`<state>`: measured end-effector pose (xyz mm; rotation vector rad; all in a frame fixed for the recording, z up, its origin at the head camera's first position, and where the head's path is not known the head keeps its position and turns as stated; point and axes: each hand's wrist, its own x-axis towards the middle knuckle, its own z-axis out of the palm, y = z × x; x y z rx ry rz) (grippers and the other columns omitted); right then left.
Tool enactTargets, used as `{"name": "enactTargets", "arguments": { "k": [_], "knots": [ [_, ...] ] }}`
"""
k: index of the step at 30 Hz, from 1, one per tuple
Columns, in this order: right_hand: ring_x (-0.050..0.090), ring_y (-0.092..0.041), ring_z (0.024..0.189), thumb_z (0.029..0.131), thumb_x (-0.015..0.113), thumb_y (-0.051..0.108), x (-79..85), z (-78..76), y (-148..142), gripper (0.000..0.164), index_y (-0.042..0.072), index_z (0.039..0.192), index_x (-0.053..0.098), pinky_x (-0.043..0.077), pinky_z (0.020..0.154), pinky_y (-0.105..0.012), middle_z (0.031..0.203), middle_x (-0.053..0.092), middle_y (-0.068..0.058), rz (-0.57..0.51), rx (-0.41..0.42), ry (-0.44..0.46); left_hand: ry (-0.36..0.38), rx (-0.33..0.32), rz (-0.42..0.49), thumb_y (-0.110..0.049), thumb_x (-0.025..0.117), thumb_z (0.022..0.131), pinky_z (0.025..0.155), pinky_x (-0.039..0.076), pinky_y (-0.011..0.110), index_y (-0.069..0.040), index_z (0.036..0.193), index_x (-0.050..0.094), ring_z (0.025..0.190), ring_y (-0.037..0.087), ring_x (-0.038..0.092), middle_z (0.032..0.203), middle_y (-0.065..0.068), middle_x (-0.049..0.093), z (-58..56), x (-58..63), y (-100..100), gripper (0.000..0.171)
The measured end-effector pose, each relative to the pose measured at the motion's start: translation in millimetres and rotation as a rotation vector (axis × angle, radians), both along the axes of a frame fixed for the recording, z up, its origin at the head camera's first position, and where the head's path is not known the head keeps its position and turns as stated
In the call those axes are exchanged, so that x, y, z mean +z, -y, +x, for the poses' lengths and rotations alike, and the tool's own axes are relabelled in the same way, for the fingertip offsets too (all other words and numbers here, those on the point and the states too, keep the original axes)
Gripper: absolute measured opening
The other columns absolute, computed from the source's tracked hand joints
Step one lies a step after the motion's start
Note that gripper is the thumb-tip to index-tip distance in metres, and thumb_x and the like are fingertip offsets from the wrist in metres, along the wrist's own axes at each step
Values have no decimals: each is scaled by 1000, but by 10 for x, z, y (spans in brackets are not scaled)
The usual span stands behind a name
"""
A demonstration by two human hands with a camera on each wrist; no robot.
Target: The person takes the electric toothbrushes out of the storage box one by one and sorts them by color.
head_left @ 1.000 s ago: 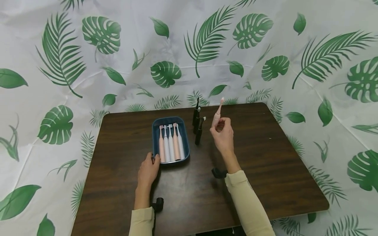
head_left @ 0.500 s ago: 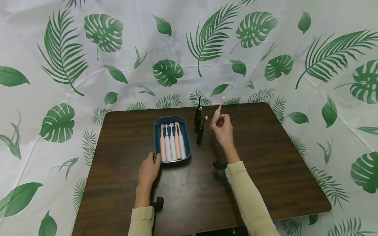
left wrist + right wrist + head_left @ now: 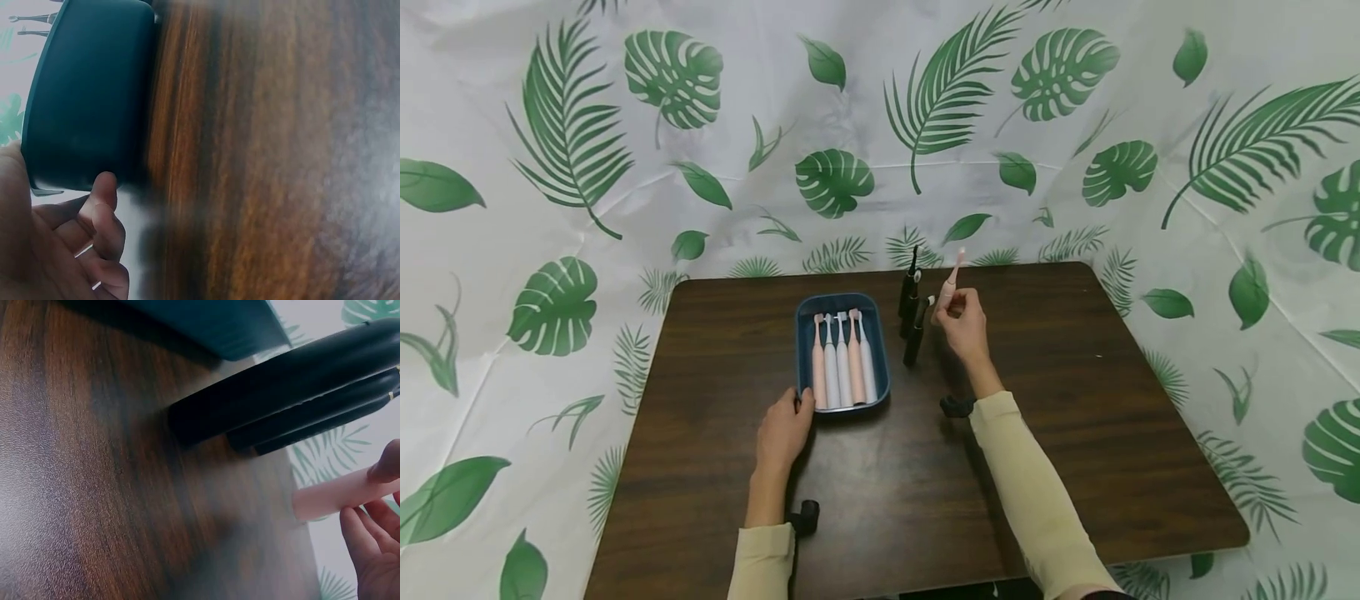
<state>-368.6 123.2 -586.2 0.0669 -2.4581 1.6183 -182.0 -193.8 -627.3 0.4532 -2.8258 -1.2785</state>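
Observation:
My left hand (image 3: 784, 429) holds the near left corner of a blue tray (image 3: 800, 342), thumb at the rim and a fingertip against the outer wall (image 3: 94, 94). Lying side by side in the tray are two pink electric toothbrushes (image 3: 819, 371) and three whitish ones (image 3: 844, 371). Between thumb and fingers, my right hand (image 3: 967, 331) pinches another pink electric toothbrush (image 3: 947, 294), held upright with its head up. Its base (image 3: 309, 503) is low by the tabletop; I cannot tell whether it touches. Just left of it stand three black electric toothbrushes (image 3: 913, 337) in a row.
The dark wooden table (image 3: 887, 500) has its far edge against a white curtain with green leaves (image 3: 835, 183). The black toothbrushes stand between the tray and my right hand. A black strap-mounted device (image 3: 957, 407) sits at each wrist.
My right hand has brought the pink toothbrush left, closer to the black toothbrushes. My left hand stays on the tray's corner. The head view has shifted slightly.

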Motion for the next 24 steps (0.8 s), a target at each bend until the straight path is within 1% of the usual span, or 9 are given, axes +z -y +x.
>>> {"name": "enactTargets", "arguments": {
  "k": [3, 6, 10, 15, 19, 24],
  "knots": [
    [67, -40, 125, 99, 69, 4, -50, -62, 14, 37, -4, 131, 50, 56, 103, -55, 131, 63, -26, 15, -3, 9, -3, 2, 17, -49, 43, 111, 65, 40, 39, -11, 110, 61, 73, 25, 56, 80, 6, 56, -3, 6, 7, 42],
    [67, -41, 126, 99, 69, 5, -98, -119, 27, 38, -3, 130, 51, 56, 103, -54, 131, 63, -26, 16, -4, 13, -5, -1, 16, -50, 43, 111, 67, 42, 40, -10, 128, 61, 76, 25, 58, 84, 6, 60, -8, -6, 16, 47],
    [68, -41, 126, 97, 69, 3, -140, -169, 42, 38, -4, 131, 51, 55, 103, -53, 131, 65, -27, 8, -15, 29, 5, -3, 11, -52, 42, 110, 72, 47, 44, -8, 141, 59, 80, 27, 61, 89, 8, 64, -12, -20, 20, 56],
    [67, -42, 127, 98, 69, 3, -160, -195, 53, 38, -5, 131, 51, 55, 103, -55, 131, 65, -28, 7, -16, 48, 14, 8, 17, -52, 42, 110, 82, 53, 53, -6, 149, 56, 86, 30, 64, 97, 11, 69, -11, -20, 25, 63],
    [67, -42, 127, 98, 69, 5, -186, -203, 25, 38, -4, 131, 51, 54, 103, -56, 131, 65, -28, 13, -20, 52, 27, 9, 11, -52, 42, 110, 84, 53, 54, -6, 152, 55, 87, 30, 65, 97, 12, 69, -7, -20, 10, 64],
    [67, -41, 126, 99, 68, 5, -191, -238, 29, 38, -5, 131, 51, 55, 103, -56, 131, 65, -28, -2, -19, 43, 39, 14, 13, -52, 42, 110, 86, 52, 55, -6, 153, 53, 90, 31, 64, 103, 13, 70, -14, -20, 15, 65]
  ]
}}
